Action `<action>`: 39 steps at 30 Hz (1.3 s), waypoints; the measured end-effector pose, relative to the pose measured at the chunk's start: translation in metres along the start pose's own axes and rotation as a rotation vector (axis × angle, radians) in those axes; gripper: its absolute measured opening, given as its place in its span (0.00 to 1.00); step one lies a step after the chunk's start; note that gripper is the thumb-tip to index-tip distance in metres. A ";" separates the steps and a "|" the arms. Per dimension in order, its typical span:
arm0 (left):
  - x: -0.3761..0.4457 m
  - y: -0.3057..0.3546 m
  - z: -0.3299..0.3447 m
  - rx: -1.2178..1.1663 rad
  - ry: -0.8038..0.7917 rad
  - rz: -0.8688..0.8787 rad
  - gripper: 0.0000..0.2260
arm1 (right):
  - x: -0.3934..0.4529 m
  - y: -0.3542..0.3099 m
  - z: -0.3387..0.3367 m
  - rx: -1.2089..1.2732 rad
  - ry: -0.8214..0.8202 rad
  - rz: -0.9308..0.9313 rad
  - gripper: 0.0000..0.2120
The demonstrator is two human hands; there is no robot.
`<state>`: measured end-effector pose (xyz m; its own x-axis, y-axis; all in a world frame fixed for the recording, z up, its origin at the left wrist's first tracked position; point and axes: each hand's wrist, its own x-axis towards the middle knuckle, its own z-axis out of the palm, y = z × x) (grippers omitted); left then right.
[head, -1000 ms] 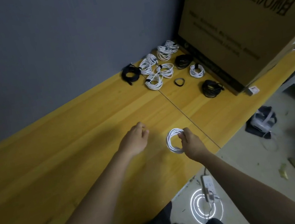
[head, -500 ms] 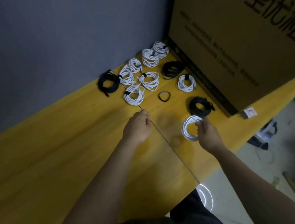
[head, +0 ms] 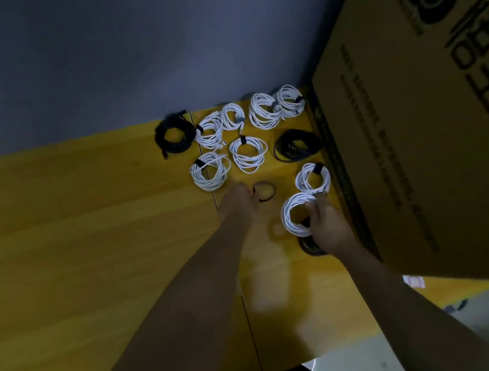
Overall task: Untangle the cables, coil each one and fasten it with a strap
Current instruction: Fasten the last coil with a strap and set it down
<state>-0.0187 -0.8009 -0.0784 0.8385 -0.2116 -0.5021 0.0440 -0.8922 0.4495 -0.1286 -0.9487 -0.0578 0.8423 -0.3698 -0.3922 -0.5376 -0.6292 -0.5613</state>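
Note:
My right hand (head: 329, 229) grips a coiled white cable (head: 293, 216) just above the yellow table (head: 84, 244), over a black coil (head: 310, 247) that is mostly hidden beneath it. My left hand (head: 236, 203) reaches to a small black strap loop (head: 265, 191) and its fingertips meet the loop's left side; the image is blurred and I cannot tell whether they pinch it. Behind lie several strapped white coils (head: 247, 152) and two black coils (head: 174, 133).
A large cardboard box (head: 436, 120) stands on the table at the right, close to my right hand. A grey wall (head: 116, 45) runs along the table's far edge. A table seam (head: 245, 314) runs toward me. Floor (head: 395, 360) shows below the front edge.
Both hands have moved forward toward the group of coils. My left hand has reached the black strap loop; my right hand has carried the white coil up beside the box.

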 end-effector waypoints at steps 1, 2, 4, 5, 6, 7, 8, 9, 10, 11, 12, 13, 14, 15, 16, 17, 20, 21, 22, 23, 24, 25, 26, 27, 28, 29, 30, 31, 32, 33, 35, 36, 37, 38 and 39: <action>0.005 0.001 0.004 -0.012 0.008 -0.021 0.19 | 0.006 0.000 -0.001 -0.019 -0.009 -0.008 0.17; 0.011 0.003 0.009 -0.024 0.013 -0.038 0.19 | 0.011 0.000 -0.002 -0.032 -0.019 -0.012 0.18; 0.021 0.006 0.015 -0.026 0.011 -0.062 0.17 | 0.021 0.000 -0.004 -0.052 -0.046 -0.005 0.19; 0.025 0.006 0.018 -0.020 0.007 -0.065 0.17 | 0.026 0.000 -0.006 -0.059 -0.057 -0.004 0.20; 0.028 0.006 0.019 -0.015 0.005 -0.063 0.16 | 0.029 -0.001 -0.006 -0.062 -0.062 -0.007 0.19; 0.030 0.007 0.021 -0.019 0.007 -0.059 0.14 | 0.033 -0.001 -0.008 -0.062 -0.065 -0.014 0.18; 0.031 0.006 0.023 -0.030 0.015 -0.049 0.12 | 0.036 -0.001 -0.008 -0.052 -0.060 -0.023 0.17; 0.031 0.006 0.024 -0.051 0.029 -0.034 0.11 | 0.038 -0.001 -0.009 -0.034 -0.047 -0.035 0.16; 0.028 0.005 0.023 -0.076 0.049 -0.014 0.09 | 0.039 -0.001 -0.010 -0.008 -0.033 -0.052 0.15; 0.024 0.002 0.020 -0.101 0.076 0.012 0.08 | 0.038 -0.002 -0.010 0.024 -0.021 -0.079 0.15; 0.019 -0.001 0.016 -0.125 0.110 0.044 0.07 | 0.037 -0.003 -0.011 0.065 -0.017 -0.116 0.14; 0.013 -0.004 0.011 -0.152 0.141 0.080 0.06 | 0.035 -0.006 -0.012 0.120 -0.024 -0.155 0.12; 0.006 -0.008 0.004 -0.188 0.166 0.116 0.06 | 0.033 -0.010 -0.013 0.185 -0.044 -0.189 0.09; -0.002 -0.011 -0.004 -0.226 0.181 0.155 0.06 | 0.031 -0.015 -0.014 0.243 -0.076 -0.219 0.08; -0.011 -0.014 -0.013 -0.254 0.193 0.195 0.06 | 0.028 -0.021 -0.016 0.286 -0.111 -0.247 0.08; -0.022 -0.017 -0.023 -0.271 0.208 0.232 0.06 | 0.024 -0.028 -0.017 0.314 -0.144 -0.274 0.10; -0.055 -0.022 -0.056 -0.277 0.277 0.316 0.05 | 0.009 -0.056 -0.021 0.388 -0.188 -0.355 0.12; -0.066 -0.024 -0.066 -0.264 0.303 0.327 0.05 | 0.003 -0.068 -0.022 0.423 -0.196 -0.382 0.12; -0.076 -0.027 -0.077 -0.245 0.330 0.332 0.05 | -0.002 -0.080 -0.021 0.461 -0.212 -0.407 0.13; -0.086 -0.031 -0.087 -0.221 0.362 0.334 0.06 | -0.007 -0.094 -0.021 0.497 -0.238 -0.421 0.12; -0.095 -0.035 -0.096 -0.193 0.400 0.340 0.06 | -0.011 -0.108 -0.020 0.529 -0.267 -0.427 0.11; -0.103 -0.041 -0.105 -0.161 0.439 0.352 0.07 | -0.016 -0.122 -0.020 0.553 -0.305 -0.424 0.10; -0.112 -0.046 -0.113 -0.119 0.471 0.364 0.07 | -0.021 -0.136 -0.018 0.572 -0.362 -0.408 0.10; -0.121 -0.052 -0.121 -0.072 0.496 0.373 0.08 | -0.026 -0.148 -0.015 0.594 -0.433 -0.381 0.10; -0.130 -0.057 -0.129 -0.033 0.520 0.382 0.09 | -0.031 -0.159 -0.012 0.618 -0.495 -0.363 0.10; -0.139 -0.063 -0.136 -0.022 0.546 0.392 0.09 | -0.036 -0.168 -0.009 0.638 -0.538 -0.361 0.10; -0.147 -0.068 -0.142 -0.044 0.573 0.400 0.09 | -0.042 -0.176 -0.006 0.640 -0.555 -0.372 0.10; -0.155 -0.073 -0.148 -0.087 0.600 0.403 0.08 | -0.047 -0.184 -0.004 0.632 -0.561 -0.383 0.10; -0.162 -0.078 -0.154 -0.129 0.625 0.399 0.07 | -0.052 -0.190 -0.002 0.624 -0.569 -0.388 0.10; -0.169 -0.083 -0.158 -0.155 0.646 0.391 0.06 | -0.056 -0.197 -0.001 0.635 -0.594 -0.385 0.10; -0.181 -0.094 -0.167 -0.134 0.677 0.399 0.04 | -0.064 -0.208 0.001 0.713 -0.676 -0.366 0.13; -0.185 -0.098 -0.171 -0.105 0.692 0.425 0.03 | -0.069 -0.214 0.000 0.742 -0.710 -0.364 0.13; -0.189 -0.102 -0.175 -0.078 0.707 0.456 0.02 | -0.074 -0.219 0.000 0.748 -0.725 -0.375 0.12; -0.192 -0.106 -0.178 -0.066 0.724 0.484 0.02 | -0.079 -0.224 0.001 0.733 -0.722 -0.395 0.12; -0.195 -0.108 -0.181 -0.089 0.743 0.496 0.02 | -0.085 -0.228 0.002 0.711 -0.713 -0.413 0.11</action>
<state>-0.0886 -0.5907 0.1048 0.9060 -0.2242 0.3591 -0.4011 -0.7259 0.5588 -0.0774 -0.7725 0.1021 0.8700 0.4055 -0.2803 -0.3109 0.0101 -0.9504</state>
